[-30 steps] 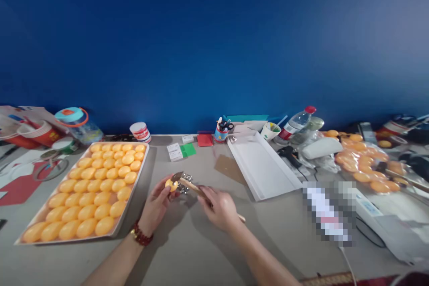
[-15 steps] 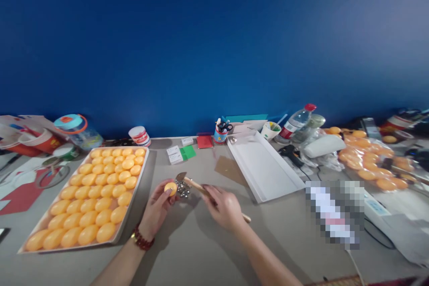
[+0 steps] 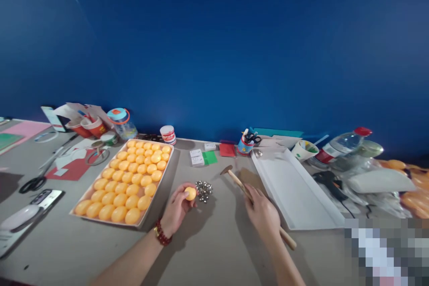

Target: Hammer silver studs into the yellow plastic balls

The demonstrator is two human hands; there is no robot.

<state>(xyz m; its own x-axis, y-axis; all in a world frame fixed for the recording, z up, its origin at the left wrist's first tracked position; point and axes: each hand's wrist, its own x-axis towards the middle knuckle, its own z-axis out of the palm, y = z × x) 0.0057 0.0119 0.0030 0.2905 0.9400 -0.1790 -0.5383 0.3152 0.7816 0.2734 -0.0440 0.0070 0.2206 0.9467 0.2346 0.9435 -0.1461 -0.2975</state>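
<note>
My left hand (image 3: 178,208) pinches an orange ping-pong ball (image 3: 190,194) between thumb and fingers, just above the grey table. Beside it on the right lies a pile of small shiny silver metal pieces (image 3: 204,191), too small to name. My right hand (image 3: 263,211) is wrapped round the wooden handle of a small hammer (image 3: 238,183). Its dark head points up and left, to the right of the pile and apart from the ball. On the left, a shallow white box (image 3: 145,219) holds many orange balls in rows.
A white tray (image 3: 301,214) lies right of my right hand. Behind are small white boxes (image 3: 197,157), green paper (image 3: 210,157), a red sheet (image 3: 227,150), a pen cup (image 3: 245,145) and a white jar (image 3: 168,135). A bottle (image 3: 338,147) and glue gun (image 3: 330,184) stand right; scissors (image 3: 32,184) lie left.
The view has turned left, so things sit further right. The hammer has moved away from the ball and pile to the right. My left hand still holds the ball.
</note>
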